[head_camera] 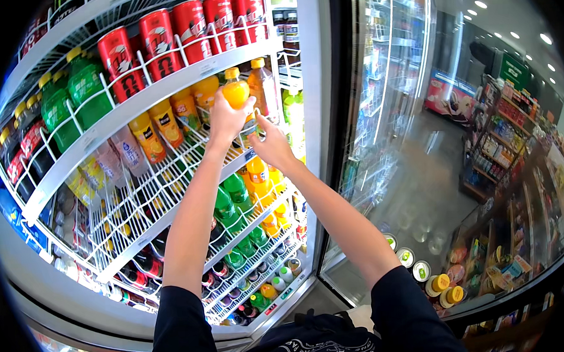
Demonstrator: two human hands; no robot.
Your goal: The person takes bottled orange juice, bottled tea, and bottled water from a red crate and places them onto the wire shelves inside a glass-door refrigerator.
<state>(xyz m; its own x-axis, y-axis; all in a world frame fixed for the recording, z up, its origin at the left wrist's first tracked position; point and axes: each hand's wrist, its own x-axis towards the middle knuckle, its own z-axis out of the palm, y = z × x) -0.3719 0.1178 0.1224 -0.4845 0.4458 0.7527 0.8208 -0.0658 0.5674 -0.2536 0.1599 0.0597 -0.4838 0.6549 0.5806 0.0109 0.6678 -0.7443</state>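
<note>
In the head view, my left hand is closed around an orange drink bottle with a yellow cap, upright at the front right of a wire cooler shelf. My right hand is beside its lower part, fingers spread near the shelf's front wire; whether it touches the bottle cannot be told. A taller orange drink bottle stands just to the right. Further left on this shelf are yellow juice bottles and clear bottles with pale labels.
Red cans and green bottles fill the shelf above. Lower shelves hold green bottles and orange bottles. A glass door stands open at the right. Cans and yellow-capped containers show beside my right arm.
</note>
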